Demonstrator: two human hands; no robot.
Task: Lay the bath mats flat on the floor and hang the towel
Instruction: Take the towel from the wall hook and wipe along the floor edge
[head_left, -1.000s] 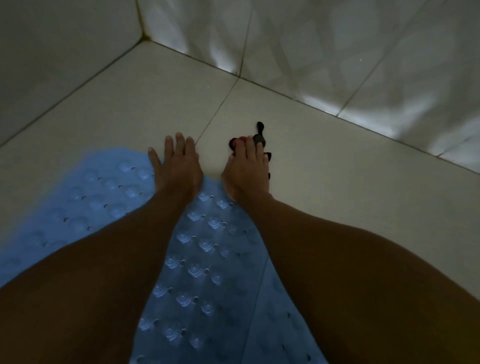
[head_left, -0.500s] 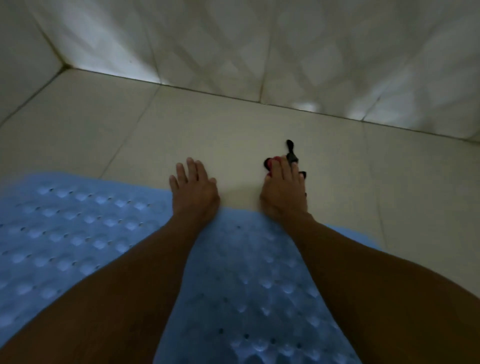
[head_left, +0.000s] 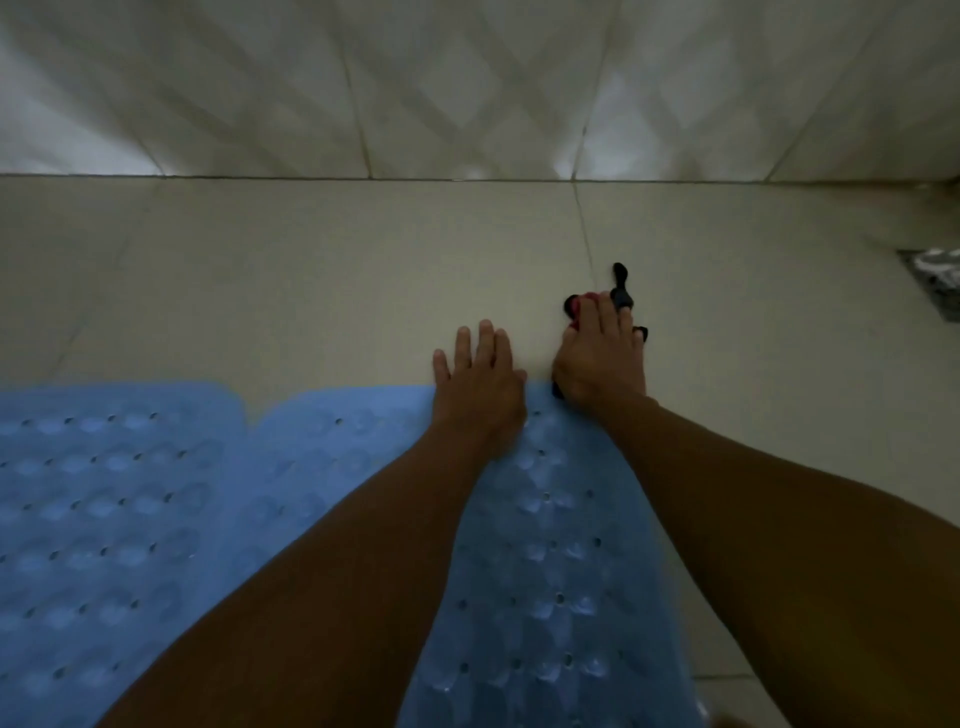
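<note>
Two light blue bath mats with raised bumps and small holes lie on the tiled floor. The left mat (head_left: 104, 519) lies beside the right mat (head_left: 545, 571), and their edges meet near the middle. My left hand (head_left: 478, 384) is pressed flat on the far edge of the right mat, fingers spread onto the tile. My right hand (head_left: 602, 358) rests at the mat's far right corner, fingers flat over a small black and red thing (head_left: 621, 288) on the floor. No towel is in view.
A tiled wall (head_left: 467, 88) rises just beyond the hands. A dark floor drain (head_left: 935, 280) sits at the right edge. Bare beige floor tiles (head_left: 260, 286) run between the mats and the wall.
The view has swung left to face the wall squarely, bringing the left mat into sight. Both hands stay pressed on the far edge of the right mat.
</note>
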